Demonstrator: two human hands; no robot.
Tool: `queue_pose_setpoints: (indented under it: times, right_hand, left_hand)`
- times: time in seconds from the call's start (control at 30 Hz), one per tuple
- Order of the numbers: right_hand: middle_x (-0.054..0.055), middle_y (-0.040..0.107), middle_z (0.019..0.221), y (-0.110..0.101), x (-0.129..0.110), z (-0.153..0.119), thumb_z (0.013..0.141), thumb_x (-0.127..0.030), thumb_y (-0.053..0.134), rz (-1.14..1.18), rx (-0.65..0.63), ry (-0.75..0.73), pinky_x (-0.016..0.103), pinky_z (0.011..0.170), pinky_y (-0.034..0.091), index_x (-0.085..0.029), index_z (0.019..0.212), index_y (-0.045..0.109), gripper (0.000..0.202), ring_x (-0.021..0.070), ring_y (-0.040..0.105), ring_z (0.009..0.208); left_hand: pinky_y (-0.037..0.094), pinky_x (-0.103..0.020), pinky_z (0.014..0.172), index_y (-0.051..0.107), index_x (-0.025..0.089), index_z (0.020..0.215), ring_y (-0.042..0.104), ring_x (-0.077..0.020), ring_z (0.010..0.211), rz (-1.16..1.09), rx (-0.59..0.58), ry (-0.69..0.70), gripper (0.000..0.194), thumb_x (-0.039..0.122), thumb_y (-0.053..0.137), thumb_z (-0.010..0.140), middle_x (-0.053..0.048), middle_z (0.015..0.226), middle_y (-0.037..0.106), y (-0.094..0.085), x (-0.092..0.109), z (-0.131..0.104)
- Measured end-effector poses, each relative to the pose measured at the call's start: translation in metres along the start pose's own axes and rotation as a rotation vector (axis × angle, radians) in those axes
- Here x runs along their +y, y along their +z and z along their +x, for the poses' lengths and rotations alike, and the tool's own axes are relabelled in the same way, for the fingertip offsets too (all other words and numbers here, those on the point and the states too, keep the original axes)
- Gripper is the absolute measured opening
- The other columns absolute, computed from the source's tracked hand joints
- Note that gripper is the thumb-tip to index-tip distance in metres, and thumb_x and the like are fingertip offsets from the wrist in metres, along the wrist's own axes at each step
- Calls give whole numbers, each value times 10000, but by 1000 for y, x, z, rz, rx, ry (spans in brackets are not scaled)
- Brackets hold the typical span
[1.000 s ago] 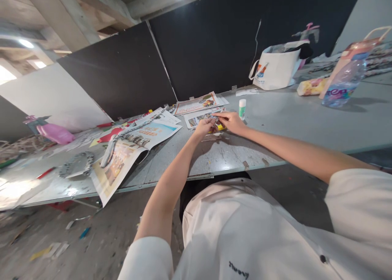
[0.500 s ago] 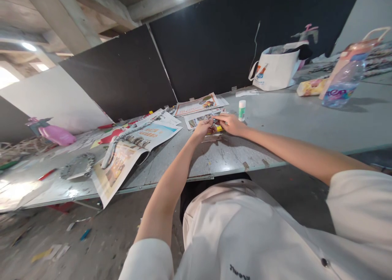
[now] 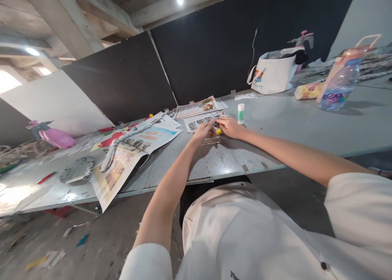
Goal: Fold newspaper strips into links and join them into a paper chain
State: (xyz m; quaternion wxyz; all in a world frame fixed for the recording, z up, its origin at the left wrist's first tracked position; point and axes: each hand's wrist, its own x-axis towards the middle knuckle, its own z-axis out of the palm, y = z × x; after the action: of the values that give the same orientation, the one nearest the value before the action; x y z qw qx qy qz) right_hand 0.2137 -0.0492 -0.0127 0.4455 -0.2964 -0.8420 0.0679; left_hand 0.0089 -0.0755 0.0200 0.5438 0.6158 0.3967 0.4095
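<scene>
Both hands meet above the near part of the grey table (image 3: 263,149). My left hand (image 3: 203,132) is closed, its fingertips pinching a small piece of printed paper (image 3: 218,131) with a yellow patch. My right hand (image 3: 230,127) closes on the same piece from the other side, fingers bent against it. Much of the paper is hidden by the fingers. Printed sheets (image 3: 192,124) lie flat just behind the hands. A glue stick (image 3: 241,114) with a white cap and green label stands upright beside my right hand.
An open magazine (image 3: 153,137) hangs over the table's front edge at left, a twisted paper strand (image 3: 114,147) on it. Beyond lie a braided ring (image 3: 78,168) and a pink spray bottle (image 3: 58,137). A white bag (image 3: 272,74) and a water bottle (image 3: 339,86) stand right.
My right hand's fingers have curled in closer to my left fingertips, covering more of the paper piece. The whole view has shifted slightly. The glue stick stands where it was.
</scene>
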Motion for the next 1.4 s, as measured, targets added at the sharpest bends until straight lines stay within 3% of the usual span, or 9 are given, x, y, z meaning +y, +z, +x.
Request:
queue_pose_setpoints:
  times: [0.2,0.3,0.43,0.63,0.97,1.23,1.4]
  right_hand:
    - [135,851,1202,-5,-13,0,1074,-372,535,105,39,114,464,987,606,-205,1319,861,441,304,776,1058]
    - [108,852,1005,-7,-17,1,1091,-528,548,186,65,215,408,843,593,-194,1226,878,488,273,756,883]
    - [37,738,711,-8,-17,4,1044,-673,623,302,68,301,361,684,530,-208,1096,860,524,228,662,677]
    - [57,762,765,-10,-15,5,946,-786,726,369,87,353,363,693,548,-216,999,836,583,228,686,710]
    - [65,757,765,-9,-10,6,925,-822,733,404,84,382,367,702,555,-197,1026,840,642,230,702,729]
    - [55,728,709,-6,-11,6,887,-814,785,421,93,385,371,676,520,-199,977,818,623,217,658,669]
    - [52,718,711,-6,-13,5,931,-766,767,421,103,381,373,679,513,-214,960,806,554,219,651,678]
  left_hand:
    - [444,-239,626,707,157,819,542,-107,552,125,6,57,413,503,775,1033,-4,616,642,-1,2,0]
    - [431,-243,614,736,155,841,529,-113,537,182,13,79,381,475,740,1048,3,590,630,-1,2,2]
    - [422,-245,603,724,163,832,527,-115,525,204,26,76,383,487,741,1036,3,585,639,0,1,5]
    - [410,-244,578,700,169,809,514,-110,509,204,17,79,434,536,743,1036,-1,586,641,0,3,2]
    - [429,-240,599,691,169,826,547,-105,550,223,-34,139,527,656,718,1028,-16,638,664,-3,1,0]
    - [418,-252,604,712,160,867,561,-124,550,305,-5,143,350,441,682,1073,-2,619,655,-5,-6,8]
    - [428,-247,620,698,163,818,558,-120,554,329,4,151,346,385,656,1080,-3,615,652,-4,-6,11]
